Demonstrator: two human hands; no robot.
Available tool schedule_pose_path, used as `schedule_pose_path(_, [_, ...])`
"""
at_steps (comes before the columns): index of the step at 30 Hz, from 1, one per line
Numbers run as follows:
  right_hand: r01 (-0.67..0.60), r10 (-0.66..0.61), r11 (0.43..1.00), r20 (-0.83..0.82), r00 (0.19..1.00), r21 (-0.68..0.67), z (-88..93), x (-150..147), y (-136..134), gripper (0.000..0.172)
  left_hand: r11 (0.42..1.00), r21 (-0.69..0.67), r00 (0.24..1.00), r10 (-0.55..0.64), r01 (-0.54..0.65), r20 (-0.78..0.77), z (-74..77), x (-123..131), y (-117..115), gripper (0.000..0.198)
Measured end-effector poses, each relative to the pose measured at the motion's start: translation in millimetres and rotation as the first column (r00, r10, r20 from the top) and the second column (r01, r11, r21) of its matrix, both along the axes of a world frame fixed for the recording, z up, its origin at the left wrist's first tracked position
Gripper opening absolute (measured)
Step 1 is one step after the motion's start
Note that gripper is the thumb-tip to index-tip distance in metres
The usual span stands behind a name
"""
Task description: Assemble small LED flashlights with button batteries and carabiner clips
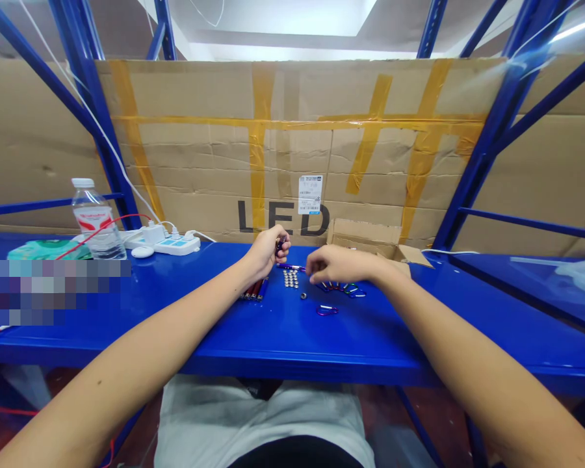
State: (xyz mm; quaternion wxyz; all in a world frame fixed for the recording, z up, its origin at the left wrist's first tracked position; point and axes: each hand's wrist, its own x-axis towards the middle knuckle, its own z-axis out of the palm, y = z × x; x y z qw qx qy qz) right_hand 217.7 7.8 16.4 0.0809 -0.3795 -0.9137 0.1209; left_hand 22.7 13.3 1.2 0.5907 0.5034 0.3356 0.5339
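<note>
My left hand [269, 251] is raised over the back of the blue table, its fingers closed round a small dark purple piece [280, 246], mostly hidden. To the right, my right hand [338, 263] hovers low with loosely bent fingers, close to the end of a thin purple tube [290, 267]; nothing shows in them. Between the hands lie small silver metal caps [290, 279] in rows. One separate cap [303, 296] and a purple carabiner [327, 310] lie nearer me. More coloured carabiners [353, 291] fan out under my right hand. Red and blue tubes [254, 290] lie beside my left wrist.
An open cardboard box [365, 237] stands behind my right hand. Left are a water bottle [95, 221], a white power strip [168, 243] with cables, and a green packet [49, 249]. A large cardboard sheet [199, 162] and blue rack posts [487, 149] close off the back.
</note>
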Motion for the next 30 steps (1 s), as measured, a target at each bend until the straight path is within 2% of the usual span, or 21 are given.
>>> schedule_pose_path(4, [-0.019,0.019,1.0,0.117,0.993,0.0,-16.0,-17.7,-14.4,0.02,1.0,0.009,1.0,0.015,-0.015,-0.005,-1.0,1.1,1.1,0.01])
schedule_pose_path(11, [-0.147,0.151,0.988,0.077,0.986,-0.048,-27.6,-23.2,-8.9,0.012,1.0,0.02,0.999,0.021,-0.02,-0.034,-1.8,2.8,-0.7,0.011])
schedule_pose_path(14, [-0.156,0.155,0.987,-0.036,0.987,-0.047,-25.3,-23.1,-7.2,0.014,0.998,0.055,0.999,-0.002,0.004,-0.046,-2.5,3.2,-2.1,0.013])
schedule_pose_path(18, [-0.018,-0.022,0.993,-0.326,0.945,-0.12,-14.0,-14.5,0.8,0.015,0.992,0.124,0.994,-0.02,0.034,-0.107,-5.5,4.5,-2.6,0.015])
schedule_pose_path(21, [0.083,-0.094,0.996,-0.474,0.876,-0.045,-3.7,-4.8,7.9,0.019,0.987,0.157,0.982,0.004,0.026,-0.19,-9.0,6.0,-1.7,0.014])
schedule_pose_path(25, [0.14,-0.064,0.985,-0.552,0.831,0.096,1.5,1.2,11.3,0.027,0.971,0.234,0.955,0.015,0.057,-0.296,-13.0,8.5,-1.0,0.014])
schedule_pose_path(30, [0.08,0.005,0.99,-0.586,0.81,0.118,-5.4,-2.3,11.9,0.017,0.931,0.351,0.884,0.083,0.095,-0.46,-15.6,10.2,-0.1,0.019])
